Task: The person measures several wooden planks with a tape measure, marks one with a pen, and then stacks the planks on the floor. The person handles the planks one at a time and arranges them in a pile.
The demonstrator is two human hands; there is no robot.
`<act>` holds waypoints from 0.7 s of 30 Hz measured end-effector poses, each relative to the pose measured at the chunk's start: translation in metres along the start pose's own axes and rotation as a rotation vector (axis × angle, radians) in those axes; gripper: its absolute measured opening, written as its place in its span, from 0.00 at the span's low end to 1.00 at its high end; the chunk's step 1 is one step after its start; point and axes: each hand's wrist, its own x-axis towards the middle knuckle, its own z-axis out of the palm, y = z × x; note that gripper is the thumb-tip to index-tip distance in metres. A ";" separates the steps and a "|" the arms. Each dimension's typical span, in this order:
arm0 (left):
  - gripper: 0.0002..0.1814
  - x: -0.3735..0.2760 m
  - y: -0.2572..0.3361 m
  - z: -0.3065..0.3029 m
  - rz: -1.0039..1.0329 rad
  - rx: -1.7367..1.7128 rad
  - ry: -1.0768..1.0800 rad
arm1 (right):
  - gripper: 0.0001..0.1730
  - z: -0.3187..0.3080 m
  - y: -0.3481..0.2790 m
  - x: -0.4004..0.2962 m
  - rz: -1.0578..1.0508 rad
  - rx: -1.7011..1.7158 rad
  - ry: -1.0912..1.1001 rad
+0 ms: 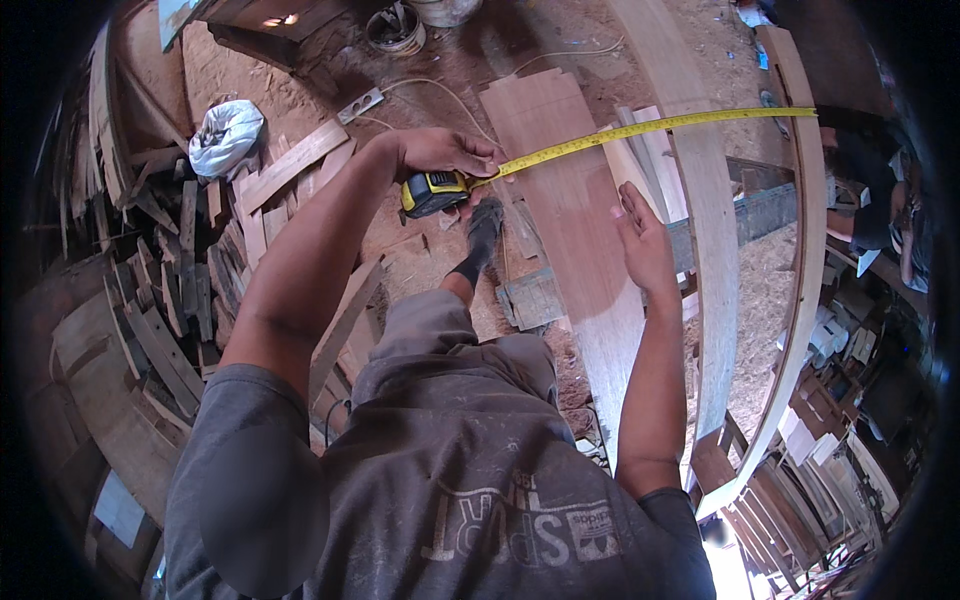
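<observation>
My left hand (442,154) holds a yellow and black tape measure (435,193), its thumb and fingers at the mouth where the blade comes out. The yellow blade (637,130) runs right, above a wide wooden board (559,150) and a long plank (701,172). Its far end lies at a narrow curved-looking plank (806,150) on the right. My right hand (645,240) is spread beside the wide board's right edge, below the blade, with nothing held. Whether it touches the board I cannot tell.
Scrap wood (180,292) is piled at the left, near a white sack (225,139). A power strip (361,105) with a cable and a bucket (396,31) of items stand ahead on the dusty floor. A grey-green beam (765,216) lies under the boards. Another person (870,195) is at far right.
</observation>
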 end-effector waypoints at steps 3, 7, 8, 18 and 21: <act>0.21 0.001 0.000 0.000 0.002 -0.005 0.001 | 0.35 0.004 -0.005 -0.006 0.043 0.021 -0.024; 0.21 0.001 0.000 -0.001 0.001 -0.012 -0.002 | 0.34 0.005 -0.020 -0.017 0.110 -0.122 -0.023; 0.21 0.000 -0.001 -0.001 0.000 -0.015 -0.003 | 0.34 0.006 -0.020 -0.019 0.085 -0.123 -0.015; 0.22 0.000 0.001 -0.002 -0.010 -0.031 -0.016 | 0.34 0.011 -0.021 -0.026 0.061 -0.117 0.020; 0.22 0.000 0.002 -0.003 -0.013 -0.031 -0.019 | 0.33 0.014 -0.017 -0.027 0.010 -0.134 0.073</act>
